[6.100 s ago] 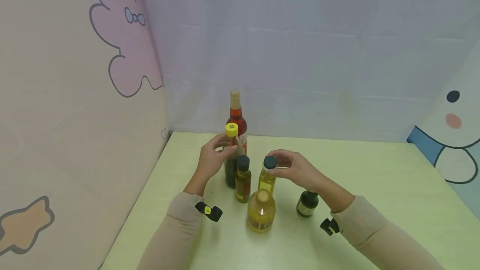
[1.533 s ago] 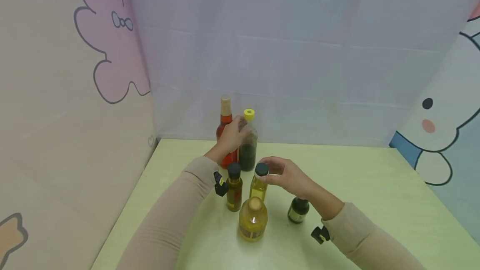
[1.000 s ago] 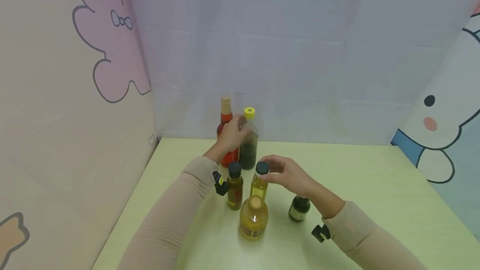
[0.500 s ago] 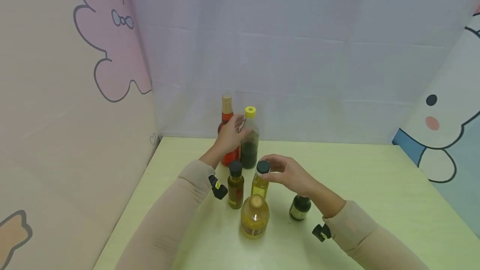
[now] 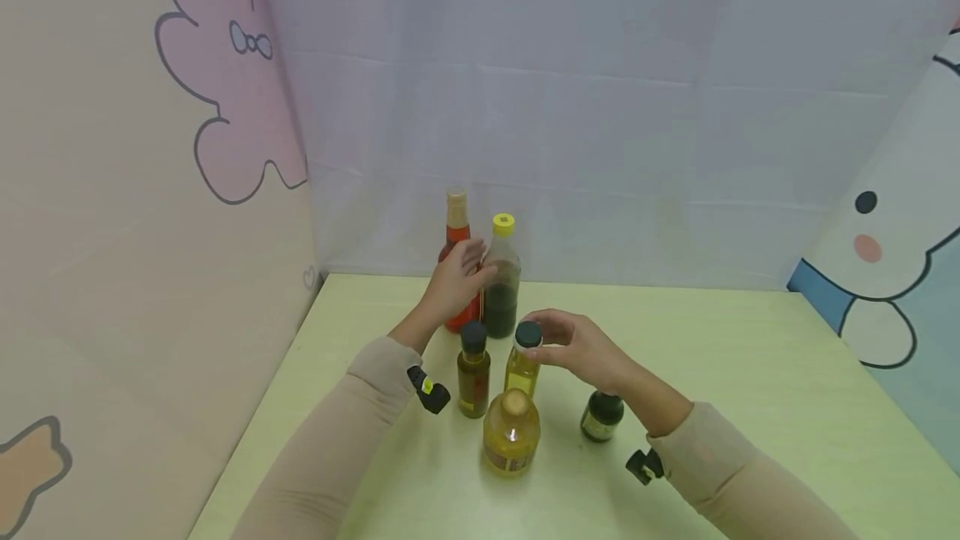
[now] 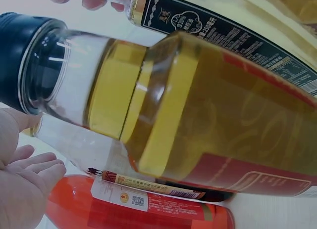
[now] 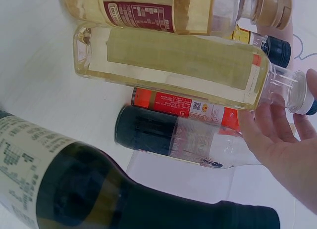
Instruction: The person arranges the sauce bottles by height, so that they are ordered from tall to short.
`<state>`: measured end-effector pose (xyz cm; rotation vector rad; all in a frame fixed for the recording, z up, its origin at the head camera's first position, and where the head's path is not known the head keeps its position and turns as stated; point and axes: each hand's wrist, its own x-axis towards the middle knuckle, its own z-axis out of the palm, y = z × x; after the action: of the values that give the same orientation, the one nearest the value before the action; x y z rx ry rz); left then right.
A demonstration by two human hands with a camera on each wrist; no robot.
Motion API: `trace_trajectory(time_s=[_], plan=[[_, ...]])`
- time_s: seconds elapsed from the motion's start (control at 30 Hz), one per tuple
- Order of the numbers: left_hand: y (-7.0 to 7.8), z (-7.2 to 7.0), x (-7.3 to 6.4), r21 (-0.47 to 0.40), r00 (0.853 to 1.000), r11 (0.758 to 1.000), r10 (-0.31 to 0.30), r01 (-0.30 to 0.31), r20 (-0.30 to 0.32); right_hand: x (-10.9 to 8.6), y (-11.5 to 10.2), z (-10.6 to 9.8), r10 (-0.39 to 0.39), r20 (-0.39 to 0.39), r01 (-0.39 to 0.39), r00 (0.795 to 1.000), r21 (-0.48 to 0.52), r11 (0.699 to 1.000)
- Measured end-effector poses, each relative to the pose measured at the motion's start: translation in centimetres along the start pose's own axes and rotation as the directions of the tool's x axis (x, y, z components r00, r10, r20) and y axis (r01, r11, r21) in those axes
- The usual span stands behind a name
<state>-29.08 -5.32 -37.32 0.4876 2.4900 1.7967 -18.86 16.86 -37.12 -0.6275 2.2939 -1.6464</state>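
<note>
At the back, my left hand is beside a clear bottle with a yellow cap and dark liquid; its fingers are loose and hold nothing. Behind that hand stands a tall red bottle, partly hidden. My right hand holds the neck of a square glass bottle of pale yellow liquid with a dark green cap. The right wrist view shows the fingers around that neck. A dark-capped bottle of amber liquid stands left of it, large in the left wrist view, where my left palm shows.
A squat gold-capped bottle stands in front of the square one. A small dark green bottle sits beneath my right forearm. All stand on a pale yellow table with a cloth wall behind.
The yellow-capped bottle moved from in front of the red bottle to its right. My left hand has since let it go and drawn slightly back. My right hand keeps its hold.
</note>
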Motion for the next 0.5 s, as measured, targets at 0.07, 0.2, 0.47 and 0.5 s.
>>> trace_trajectory(time_s=[0.07, 0.2, 0.47, 0.5], plan=[[-0.2, 0.0, -0.2, -0.005, 1.0, 1.0, 0.012, -0.012, -0.001, 0.0, 0.1, 0.0, -0.002, -0.002, 0.002, 1.0, -0.004, 1.0], [-0.7, -0.1, -0.7, -0.035, 1.0, 0.999, 0.025, -0.026, -0.004, 0.0, 0.1, 0.0, -0.007, 0.0, 0.007, 1.0, -0.001, 1.0], [-1.0, -0.2, -1.9, -0.088, 1.0, 0.996, 0.03, -0.03, 0.003, 0.0, 0.1, 0.0, 0.002, 0.0, -0.002, 1.0, 0.005, 1.0], [-1.0, -0.3, -2.0, -0.094, 1.0, 0.995, 0.031, -0.03, 0.007, 0.0, 0.1, 0.1, 0.003, 0.0, -0.003, 1.0, 0.003, 1.0]])
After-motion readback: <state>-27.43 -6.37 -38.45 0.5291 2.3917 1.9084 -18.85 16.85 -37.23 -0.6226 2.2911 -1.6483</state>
